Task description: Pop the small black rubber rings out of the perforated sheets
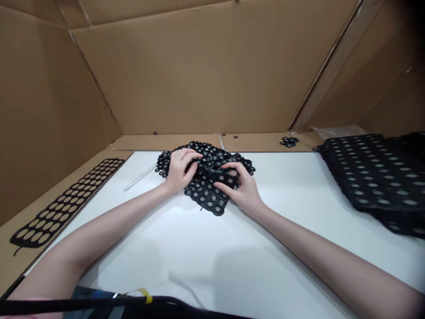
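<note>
A heap of black rubber rings and perforated black sheet pieces (207, 195) lies near the back middle of the white board. My left hand (182, 169) rests on the left part of the heap, fingers bent over the black pieces; what lies between thumb and fingers is hidden. On the right, my right hand (241, 186) has thumb and fingers curved around a small black perforated piece (226, 178) at the top of the heap.
A perforated black sheet (63, 208) lies along the left edge. Stacked black sheets (375, 173) stand at the right. A clear stick (141, 177) lies left of the heap. Loose rings (289, 141) are by the back cardboard wall (199, 71). A black cable (73, 305) crosses the front.
</note>
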The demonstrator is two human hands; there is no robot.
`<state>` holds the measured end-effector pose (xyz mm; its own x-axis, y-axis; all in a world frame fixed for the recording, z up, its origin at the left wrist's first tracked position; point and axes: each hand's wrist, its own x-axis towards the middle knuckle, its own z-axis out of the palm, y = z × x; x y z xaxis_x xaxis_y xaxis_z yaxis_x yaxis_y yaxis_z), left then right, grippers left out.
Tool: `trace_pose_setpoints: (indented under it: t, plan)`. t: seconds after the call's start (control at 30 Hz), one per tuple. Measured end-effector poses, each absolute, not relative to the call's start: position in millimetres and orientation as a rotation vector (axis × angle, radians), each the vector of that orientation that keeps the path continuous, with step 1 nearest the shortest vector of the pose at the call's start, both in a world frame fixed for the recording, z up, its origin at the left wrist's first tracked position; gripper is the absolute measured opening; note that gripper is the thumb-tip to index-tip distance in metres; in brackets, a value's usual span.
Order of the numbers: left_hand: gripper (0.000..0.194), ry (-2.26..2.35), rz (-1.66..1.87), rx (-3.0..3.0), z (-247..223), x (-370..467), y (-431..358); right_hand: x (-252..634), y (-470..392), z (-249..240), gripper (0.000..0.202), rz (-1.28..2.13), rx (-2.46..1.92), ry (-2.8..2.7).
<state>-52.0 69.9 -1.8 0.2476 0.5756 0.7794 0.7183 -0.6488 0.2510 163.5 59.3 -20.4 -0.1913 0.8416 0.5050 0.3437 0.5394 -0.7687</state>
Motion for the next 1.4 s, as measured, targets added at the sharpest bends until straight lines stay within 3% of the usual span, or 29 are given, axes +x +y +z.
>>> trace_pose_setpoints:
  t: [0.2,0.53,0.7,0.93,1.4]
  plan:
    - [0.023,-0.721,-1.213,-2.624,-8.7,-30.5,60.6,163.1,58.0,-20.6,0.038,0.667,-0.905,-1.760]
    - [0.022,-0.837,-1.346,-2.616,-14.5,-34.0,66.2,163.5,58.3,-21.5,0.035,0.553,-0.896,-1.867]
    - [0.023,-0.850,-1.371,-2.625,-13.4,-33.2,63.4,162.1,55.9,-20.4,0.023,0.473,-0.917,-1.854]
    - [0.023,-0.701,-1.204,-2.569,-13.5,-26.0,58.0,163.8,57.2,-23.2,0.013,0.438,-0.891,-1.881]
    - [0.017,-0.680,-1.232,-2.653,-13.3,-23.8,55.4,164.4,57.9,-25.8,0.020,0.359,-0.797,-2.010]
